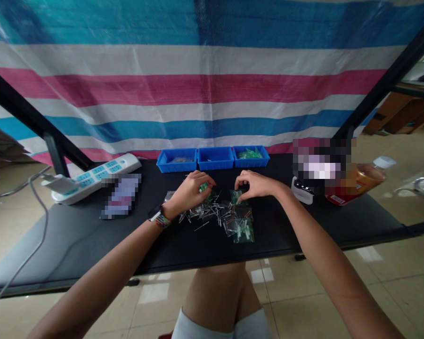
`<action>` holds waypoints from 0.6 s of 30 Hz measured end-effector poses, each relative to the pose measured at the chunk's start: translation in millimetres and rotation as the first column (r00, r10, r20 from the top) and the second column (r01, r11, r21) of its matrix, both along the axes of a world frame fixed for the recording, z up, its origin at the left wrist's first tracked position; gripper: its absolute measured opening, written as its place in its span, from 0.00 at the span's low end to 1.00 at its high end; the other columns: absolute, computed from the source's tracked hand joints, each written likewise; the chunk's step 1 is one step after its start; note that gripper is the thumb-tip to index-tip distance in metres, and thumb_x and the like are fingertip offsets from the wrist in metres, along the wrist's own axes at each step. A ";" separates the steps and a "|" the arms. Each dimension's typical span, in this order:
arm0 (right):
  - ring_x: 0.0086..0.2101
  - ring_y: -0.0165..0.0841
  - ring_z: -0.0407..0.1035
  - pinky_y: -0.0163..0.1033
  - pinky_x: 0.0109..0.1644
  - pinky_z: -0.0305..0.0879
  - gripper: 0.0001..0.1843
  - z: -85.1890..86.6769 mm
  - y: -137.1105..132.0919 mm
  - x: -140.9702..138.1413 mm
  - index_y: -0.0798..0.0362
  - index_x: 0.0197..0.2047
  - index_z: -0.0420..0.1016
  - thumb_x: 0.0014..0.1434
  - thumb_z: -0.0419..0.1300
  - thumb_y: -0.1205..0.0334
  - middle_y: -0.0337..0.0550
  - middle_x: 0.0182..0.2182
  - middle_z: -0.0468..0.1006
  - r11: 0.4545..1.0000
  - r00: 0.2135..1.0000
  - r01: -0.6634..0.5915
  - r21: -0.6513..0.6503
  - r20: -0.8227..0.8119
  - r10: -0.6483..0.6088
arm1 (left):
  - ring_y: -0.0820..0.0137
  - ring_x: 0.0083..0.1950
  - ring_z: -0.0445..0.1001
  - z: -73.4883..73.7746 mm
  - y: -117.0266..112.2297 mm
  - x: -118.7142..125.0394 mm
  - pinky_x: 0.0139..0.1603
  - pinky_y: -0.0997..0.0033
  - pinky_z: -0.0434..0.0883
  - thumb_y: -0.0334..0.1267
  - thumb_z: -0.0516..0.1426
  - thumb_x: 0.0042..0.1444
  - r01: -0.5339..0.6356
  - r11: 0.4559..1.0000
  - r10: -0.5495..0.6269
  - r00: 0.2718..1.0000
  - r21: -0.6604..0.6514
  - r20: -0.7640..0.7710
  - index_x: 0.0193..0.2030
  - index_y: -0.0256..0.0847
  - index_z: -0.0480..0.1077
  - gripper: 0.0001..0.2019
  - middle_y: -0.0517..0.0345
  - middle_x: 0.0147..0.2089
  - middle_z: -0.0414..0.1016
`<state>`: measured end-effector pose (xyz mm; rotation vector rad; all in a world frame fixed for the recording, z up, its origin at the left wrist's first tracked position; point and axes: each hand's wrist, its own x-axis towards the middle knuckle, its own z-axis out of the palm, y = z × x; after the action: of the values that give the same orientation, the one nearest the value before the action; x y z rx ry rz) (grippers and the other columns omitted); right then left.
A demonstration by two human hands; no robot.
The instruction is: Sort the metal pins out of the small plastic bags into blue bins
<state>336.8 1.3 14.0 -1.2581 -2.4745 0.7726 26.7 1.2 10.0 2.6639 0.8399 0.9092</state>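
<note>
My left hand (194,192) is curled, thumb towards fingers, over the left part of a loose pile of thin silver metal pins (212,213). A small green packet (204,187) shows between its fingers. To the right, my right hand (254,185) pinches the edge of another small green plastic bag (236,196) between thumb and fingers. Closer to the table's front edge lie several small clear bags, among them one with green and white pieces (243,230) and one with copper-coloured pieces (245,214).
Behind the pile stand three blue bins: left (176,165), middle (215,165) and right (251,162), the last holding green pieces. A white power strip (102,174) lies left on the black table (92,245). At right are a drink bottle (360,181) and a white case (303,192).
</note>
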 end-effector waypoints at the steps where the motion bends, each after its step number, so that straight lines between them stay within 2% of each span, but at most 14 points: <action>1: 0.46 0.40 0.71 0.43 0.50 0.70 0.20 -1.2 1.3 -0.2 0.50 0.43 0.85 0.49 0.82 0.54 0.45 0.44 0.74 1.000 1.000 0.000 -0.012 -0.014 0.000 | 0.59 0.45 0.80 -0.3 0.1 -0.1 0.51 0.56 0.72 0.34 0.56 0.68 -0.002 1.000 0.002 1.000 -0.003 -0.001 0.45 0.43 0.79 0.09 0.53 0.43 0.85; 5: 0.38 0.36 0.71 0.40 0.41 0.68 0.21 -6.0 7.2 1.0 0.53 0.39 0.80 0.46 0.81 0.57 0.42 0.39 0.77 0.991 0.991 0.041 -0.129 -0.120 -0.057 | 0.59 0.46 0.80 -0.5 0.4 -0.3 0.51 0.56 0.72 0.35 0.56 0.69 -0.006 1.000 0.006 1.000 -0.011 0.002 0.46 0.43 0.79 0.09 0.53 0.44 0.84; 8: 0.35 0.34 0.72 0.38 0.39 0.68 0.22 -8.6 10.3 1.7 0.53 0.40 0.77 0.45 0.80 0.60 0.38 0.34 0.78 0.968 0.937 0.059 -0.242 -0.322 -0.138 | 0.59 0.46 0.79 2.0 -0.2 -0.2 0.51 0.57 0.72 0.36 0.56 0.69 -0.003 1.000 0.004 1.000 -0.025 0.014 0.46 0.43 0.79 0.08 0.53 0.44 0.85; 10: 0.36 0.34 0.74 0.38 0.39 0.71 0.22 -10.0 11.5 -1.8 0.53 0.43 0.77 0.46 0.79 0.61 0.38 0.34 0.78 0.957 0.846 0.058 -0.284 -0.494 -0.198 | 0.59 0.47 0.80 4.5 -1.8 0.0 0.51 0.57 0.73 0.38 0.56 0.71 -0.005 0.999 0.006 1.000 -0.054 0.025 0.46 0.43 0.78 0.08 0.53 0.45 0.85; 13: 0.38 0.35 0.77 0.40 0.41 0.78 0.24 -12.1 11.0 -15.9 0.51 0.47 0.78 0.48 0.78 0.62 0.39 0.37 0.80 0.938 0.649 0.062 -0.340 -0.700 -0.297 | 0.59 0.50 0.81 6.9 -5.2 0.8 0.55 0.56 0.74 0.43 0.57 0.73 -0.010 0.993 0.016 0.999 -0.115 0.049 0.50 0.43 0.77 0.10 0.53 0.48 0.84; 15: 0.40 0.37 0.79 0.44 0.43 0.82 0.25 -13.7 8.1 -29.4 0.51 0.48 0.78 0.48 0.79 0.61 0.41 0.39 0.81 0.918 0.534 0.041 -0.394 -0.768 -0.353 | 0.58 0.52 0.81 7.1 -7.3 1.8 0.56 0.56 0.76 0.45 0.59 0.72 -0.022 0.993 0.033 0.995 -0.118 0.091 0.58 0.44 0.75 0.13 0.52 0.50 0.83; 18: 0.40 0.38 0.81 0.48 0.45 0.85 0.29 -15.5 0.1 -49.2 0.51 0.50 0.78 0.47 0.81 0.60 0.40 0.38 0.81 0.875 0.459 -0.029 -0.483 -0.784 -0.417 | 0.57 0.59 0.79 7.5 -9.2 2.8 0.61 0.53 0.76 0.40 0.61 0.71 -0.023 1.000 0.023 0.990 -0.004 0.137 0.70 0.45 0.68 0.23 0.46 0.59 0.79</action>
<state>287.5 1.5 -1.4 -0.8593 -1.2903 1.4947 29.6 -8.0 17.6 2.5599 0.8412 1.0810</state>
